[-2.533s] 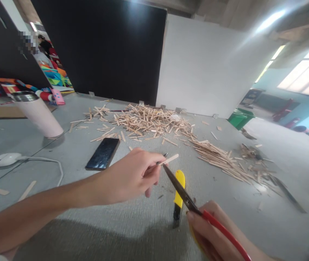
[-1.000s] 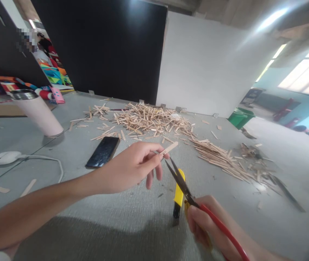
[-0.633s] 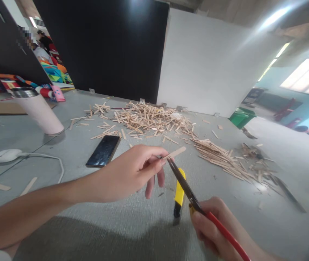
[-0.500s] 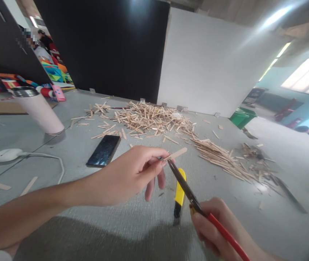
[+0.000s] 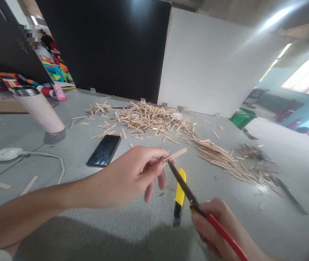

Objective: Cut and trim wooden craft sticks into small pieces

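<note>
My left hand (image 5: 143,168) pinches a wooden craft stick (image 5: 179,153) between thumb and forefinger, its rounded end pointing up to the right. Dark marks show on the stick near my fingertips. My right hand (image 5: 219,224) grips a red-handled tool with long, narrow dark metal jaws (image 5: 182,184); I cannot tell whether it is scissors or pliers. The tip of those jaws meets the stick close to my left thumb. Beneath the jaws, a yellow utility knife (image 5: 180,194) with a black end lies on the grey table (image 5: 111,232).
Behind my hands spreads a heap of craft sticks (image 5: 149,117), with a neater row of sticks (image 5: 222,159) to the right. A phone (image 5: 104,150), a pink tumbler (image 5: 42,112) and a white corded device (image 5: 7,154) lie leftward. A black panel (image 5: 111,47) and white panel (image 5: 200,65) stand behind.
Almost nothing differs. Both hands keep their places, and the jaw tip stays at the stick with only a very slight shift.
</note>
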### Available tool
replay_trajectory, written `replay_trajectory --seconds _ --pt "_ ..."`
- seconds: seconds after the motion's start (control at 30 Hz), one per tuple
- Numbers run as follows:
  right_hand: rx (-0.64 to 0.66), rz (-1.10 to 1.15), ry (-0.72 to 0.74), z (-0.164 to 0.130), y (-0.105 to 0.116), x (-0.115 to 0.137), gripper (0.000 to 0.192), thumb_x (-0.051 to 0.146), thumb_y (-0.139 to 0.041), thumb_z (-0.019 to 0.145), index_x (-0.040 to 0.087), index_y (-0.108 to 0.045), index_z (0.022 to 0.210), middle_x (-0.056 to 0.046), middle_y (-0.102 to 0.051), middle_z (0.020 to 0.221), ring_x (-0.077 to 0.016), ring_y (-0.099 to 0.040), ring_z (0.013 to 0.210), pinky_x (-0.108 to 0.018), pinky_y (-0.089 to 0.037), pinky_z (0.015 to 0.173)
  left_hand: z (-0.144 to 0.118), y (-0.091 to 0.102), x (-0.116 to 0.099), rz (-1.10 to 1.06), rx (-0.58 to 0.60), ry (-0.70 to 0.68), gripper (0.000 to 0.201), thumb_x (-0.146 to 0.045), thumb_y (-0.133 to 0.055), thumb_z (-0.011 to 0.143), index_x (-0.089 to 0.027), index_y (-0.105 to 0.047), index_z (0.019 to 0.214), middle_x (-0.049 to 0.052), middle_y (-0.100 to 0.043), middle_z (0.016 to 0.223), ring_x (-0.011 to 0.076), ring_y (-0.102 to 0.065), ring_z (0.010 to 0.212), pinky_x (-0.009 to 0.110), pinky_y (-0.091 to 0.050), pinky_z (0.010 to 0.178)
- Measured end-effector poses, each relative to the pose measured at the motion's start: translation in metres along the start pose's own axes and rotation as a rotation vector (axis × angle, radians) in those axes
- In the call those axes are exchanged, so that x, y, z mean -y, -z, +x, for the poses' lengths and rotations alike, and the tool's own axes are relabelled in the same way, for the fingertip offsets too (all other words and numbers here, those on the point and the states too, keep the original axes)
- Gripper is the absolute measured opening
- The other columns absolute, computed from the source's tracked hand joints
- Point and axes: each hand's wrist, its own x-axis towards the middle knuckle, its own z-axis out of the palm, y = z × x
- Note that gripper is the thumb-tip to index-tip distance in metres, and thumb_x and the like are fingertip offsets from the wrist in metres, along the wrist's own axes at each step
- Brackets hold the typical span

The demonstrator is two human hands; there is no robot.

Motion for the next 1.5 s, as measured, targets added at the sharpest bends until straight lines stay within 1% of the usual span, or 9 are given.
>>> replay_trajectory --seconds 0.23,0.4,0.47,0.57,0.7,0.87,1.0,1.17,1.5 --pt "-0.001 -0.043 0.017 0.004 0.000 -0.001 0.070 0.085 -0.057 0.090 0.027 -0.032 0.059 0.005 -0.024 0.062 -0.0134 -0.029 0.054 -0.029 -0.027 0.046 0.002 0.001 0.001 0.049 -0.007 -0.009 0.030 -0.038 -0.043 0.115 -0.020 -0.065 0.103 0.001 -0.077 0.089 0.0094 -0.068 0.053 0.024 -0.043 0.050" --pt "-0.038 -0.034 0.090 0.004 -0.001 -0.004 0.072 0.085 -0.060 0.088 0.026 -0.029 0.061 0.005 -0.026 0.062 -0.0137 -0.027 0.056 -0.031 -0.029 0.051 0.003 0.001 0.000 0.138 -0.010 -0.006 0.038 -0.038 -0.041 0.115 -0.019 -0.066 0.093 -0.003 -0.065 0.058 0.0115 -0.064 0.048 0.023 -0.039 0.049" --pt "-0.020 -0.028 0.074 0.001 0.000 -0.003 0.071 0.087 -0.056 0.089 0.026 -0.030 0.062 0.004 -0.028 0.062 -0.0135 -0.027 0.056 -0.031 -0.028 0.051 0.003 0.002 0.001 0.154 -0.008 -0.014 0.036 -0.036 -0.042 0.114 -0.020 -0.065 0.091 -0.004 -0.063 0.055 0.0114 -0.063 0.048 0.023 -0.039 0.049" --pt "0.036 0.018 -0.007 -0.004 0.002 -0.002 0.070 0.089 -0.050 0.091 0.026 -0.037 0.064 0.004 -0.035 0.062 -0.0126 -0.028 0.053 -0.031 -0.025 0.048 0.004 0.003 0.003 0.235 -0.030 -0.038 0.035 -0.034 -0.042 0.113 -0.021 -0.064 0.089 -0.004 -0.063 0.056 0.0113 -0.061 0.048 0.023 -0.039 0.050" --pt "-0.017 0.126 -0.101 -0.008 0.002 -0.006 0.065 0.085 -0.056 0.092 0.026 -0.046 0.069 0.006 -0.042 0.054 -0.0121 -0.031 0.051 -0.031 -0.027 0.052 0.006 0.003 0.007 0.304 -0.057 -0.053 0.037 -0.032 -0.038 0.113 -0.021 -0.066 0.092 -0.002 -0.067 0.065 0.0116 -0.063 0.051 0.024 -0.040 0.051" --pt "-0.032 0.192 -0.129 -0.006 -0.001 -0.015 0.053 0.073 -0.063 0.094 0.026 -0.049 0.077 0.009 -0.044 0.052 -0.0098 -0.028 0.046 -0.028 -0.023 0.049 0.007 0.004 0.006 0.170 -0.031 -0.016 0.033 -0.035 -0.040 0.113 -0.019 -0.068 0.104 0.002 -0.077 0.085 0.0116 -0.068 0.053 0.024 -0.044 0.052" --pt "-0.028 0.175 -0.088 -0.006 0.001 -0.021 0.051 0.073 -0.067 0.092 0.024 -0.052 0.086 0.007 -0.050 0.061 -0.0099 -0.032 0.050 -0.027 -0.023 0.047 0.007 0.004 0.004 0.105 -0.024 -0.002 0.033 -0.038 -0.043 0.113 -0.019 -0.068 0.107 0.003 -0.079 0.086 0.0113 -0.068 0.053 0.024 -0.044 0.051" --pt "-0.002 0.130 -0.034 -0.006 0.006 -0.027 0.054 0.075 -0.067 0.091 0.023 -0.056 0.092 0.005 -0.053 0.067 -0.0115 -0.040 0.054 -0.027 -0.029 0.049 0.006 0.004 0.002 0.079 -0.021 -0.012 0.028 -0.030 -0.042 0.113 -0.019 -0.067 0.110 0.000 -0.078 0.088 0.0081 -0.067 0.051 0.022 -0.043 0.049" --pt "-0.046 0.160 -0.112 -0.006 0.000 -0.014 0.050 0.073 -0.065 0.092 0.024 -0.053 0.085 0.008 -0.048 0.058 -0.0107 -0.032 0.050 -0.028 -0.025 0.049 0.003 0.002 0.002 0.077 -0.011 -0.016 0.030 -0.035 -0.043 0.115 -0.020 -0.067 0.107 -0.002 -0.077 0.088 0.0065 -0.066 0.052 0.022 -0.043 0.051"
